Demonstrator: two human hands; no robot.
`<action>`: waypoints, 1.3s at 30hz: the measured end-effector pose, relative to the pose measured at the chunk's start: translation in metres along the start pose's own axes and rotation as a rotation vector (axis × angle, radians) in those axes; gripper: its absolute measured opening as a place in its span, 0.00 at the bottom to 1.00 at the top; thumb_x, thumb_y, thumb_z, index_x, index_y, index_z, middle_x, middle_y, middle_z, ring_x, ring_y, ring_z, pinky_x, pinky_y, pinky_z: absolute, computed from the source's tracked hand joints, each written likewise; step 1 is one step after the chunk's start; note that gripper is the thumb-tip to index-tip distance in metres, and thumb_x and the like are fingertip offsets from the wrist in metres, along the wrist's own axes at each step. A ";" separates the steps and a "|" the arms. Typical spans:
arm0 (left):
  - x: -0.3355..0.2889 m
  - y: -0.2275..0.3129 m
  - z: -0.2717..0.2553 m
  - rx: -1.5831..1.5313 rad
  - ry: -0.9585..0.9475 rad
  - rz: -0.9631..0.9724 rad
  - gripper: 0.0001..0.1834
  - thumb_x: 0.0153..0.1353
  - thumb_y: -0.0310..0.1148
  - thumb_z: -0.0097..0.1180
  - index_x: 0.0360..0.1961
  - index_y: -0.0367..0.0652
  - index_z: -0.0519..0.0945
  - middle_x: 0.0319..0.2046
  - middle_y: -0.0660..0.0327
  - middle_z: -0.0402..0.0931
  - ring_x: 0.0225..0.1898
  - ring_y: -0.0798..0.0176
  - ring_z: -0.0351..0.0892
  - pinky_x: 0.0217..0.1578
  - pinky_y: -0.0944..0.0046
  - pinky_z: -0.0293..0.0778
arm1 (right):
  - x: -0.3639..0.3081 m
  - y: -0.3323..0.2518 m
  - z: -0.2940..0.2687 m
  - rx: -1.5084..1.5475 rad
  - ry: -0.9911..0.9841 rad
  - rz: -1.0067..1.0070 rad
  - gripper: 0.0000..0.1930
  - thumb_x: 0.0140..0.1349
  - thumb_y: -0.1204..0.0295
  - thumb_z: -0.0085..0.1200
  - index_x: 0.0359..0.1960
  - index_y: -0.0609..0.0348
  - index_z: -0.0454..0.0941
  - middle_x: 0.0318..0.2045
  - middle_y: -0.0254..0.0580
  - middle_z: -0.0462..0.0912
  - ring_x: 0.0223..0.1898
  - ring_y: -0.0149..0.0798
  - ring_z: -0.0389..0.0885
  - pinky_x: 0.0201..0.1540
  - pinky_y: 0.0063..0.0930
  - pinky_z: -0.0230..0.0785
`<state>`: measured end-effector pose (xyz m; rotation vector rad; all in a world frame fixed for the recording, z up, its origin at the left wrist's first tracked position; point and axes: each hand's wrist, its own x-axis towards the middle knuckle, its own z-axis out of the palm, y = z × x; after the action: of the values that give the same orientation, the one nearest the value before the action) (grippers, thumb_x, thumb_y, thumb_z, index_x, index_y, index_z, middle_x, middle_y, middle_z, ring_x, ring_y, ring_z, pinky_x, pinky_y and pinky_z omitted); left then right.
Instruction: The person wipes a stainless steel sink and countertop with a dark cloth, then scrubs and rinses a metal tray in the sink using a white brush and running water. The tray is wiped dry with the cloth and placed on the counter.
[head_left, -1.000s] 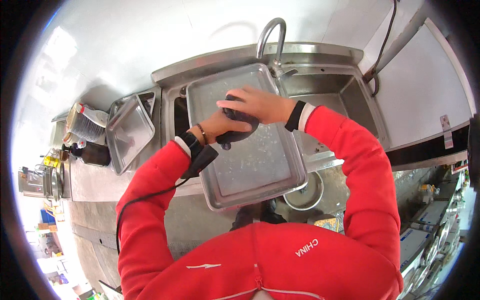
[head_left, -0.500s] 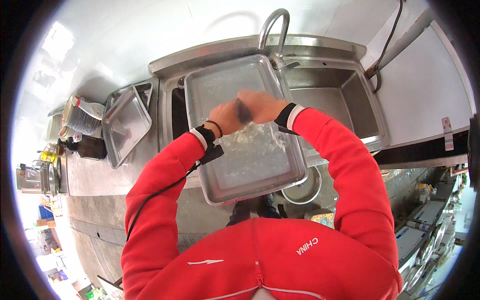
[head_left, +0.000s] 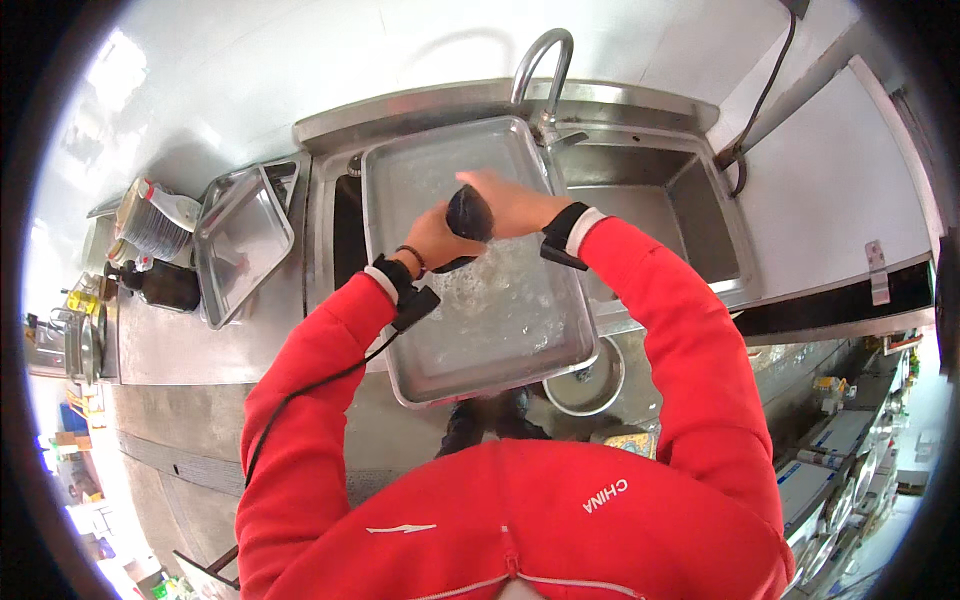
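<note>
Both my hands meet over a large rectangular metal tray [head_left: 510,355] lying across the sink. Between them is a dark oblong thing [head_left: 469,213]; its exact kind is not clear. Fingers of my left hand [head_left: 436,241] are closed round its lower part, and a dark end shows below that hand. From the other side my right hand [head_left: 507,206] grips it, its fingers partly hidden behind it. Shallow water with froth and ripples covers the tray's bottom under my hands.
Behind the tray rises a curved faucet [head_left: 552,75], with a sink basin [head_left: 640,215] to its right. On the left counter lean smaller metal trays [head_left: 245,245], near a spray bottle [head_left: 172,205], stacked plates [head_left: 152,235] and a dark pump bottle [head_left: 165,286]. A round metal basin [head_left: 605,385] sits below.
More of the dark thing now shows between my hands, turned more upright. Splashing under my hands has lessened. The whole view has shifted slightly.
</note>
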<state>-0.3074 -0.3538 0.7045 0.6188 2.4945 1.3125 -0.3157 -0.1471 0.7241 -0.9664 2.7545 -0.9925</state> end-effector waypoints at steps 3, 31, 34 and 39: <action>0.002 0.003 -0.015 -0.433 -0.127 -0.277 0.27 0.43 0.36 0.77 0.46 0.39 0.82 0.35 0.62 0.83 0.33 0.63 0.83 0.38 0.62 0.80 | -0.010 -0.018 -0.046 -0.092 -0.018 -0.058 0.56 0.43 0.76 0.72 0.75 0.52 0.49 0.71 0.56 0.57 0.69 0.59 0.60 0.70 0.43 0.57; 0.002 0.042 -0.030 0.334 -0.239 -0.005 0.29 0.45 0.43 0.68 0.47 0.41 0.75 0.37 0.48 0.82 0.42 0.41 0.81 0.42 0.48 0.76 | 0.004 -0.016 0.002 -0.365 -0.011 -0.146 0.26 0.48 0.75 0.64 0.49 0.61 0.66 0.39 0.56 0.75 0.37 0.62 0.80 0.36 0.50 0.75; -0.002 0.031 -0.025 0.385 -0.147 0.030 0.36 0.43 0.45 0.70 0.52 0.41 0.70 0.36 0.47 0.82 0.41 0.39 0.81 0.40 0.45 0.76 | 0.000 -0.014 0.015 -0.319 0.044 -0.102 0.23 0.50 0.75 0.62 0.47 0.62 0.65 0.39 0.58 0.75 0.36 0.64 0.80 0.36 0.54 0.74; -0.002 0.010 -0.009 0.427 -0.196 -0.042 0.41 0.42 0.47 0.72 0.54 0.41 0.67 0.38 0.47 0.82 0.43 0.38 0.81 0.42 0.46 0.76 | -0.007 -0.009 0.033 -0.259 0.001 0.051 0.22 0.54 0.74 0.60 0.47 0.60 0.63 0.41 0.60 0.76 0.38 0.66 0.79 0.38 0.57 0.72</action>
<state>-0.3072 -0.3561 0.7185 0.7367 2.6145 0.6639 -0.2967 -0.1668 0.7021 -0.9179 2.9444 -0.6392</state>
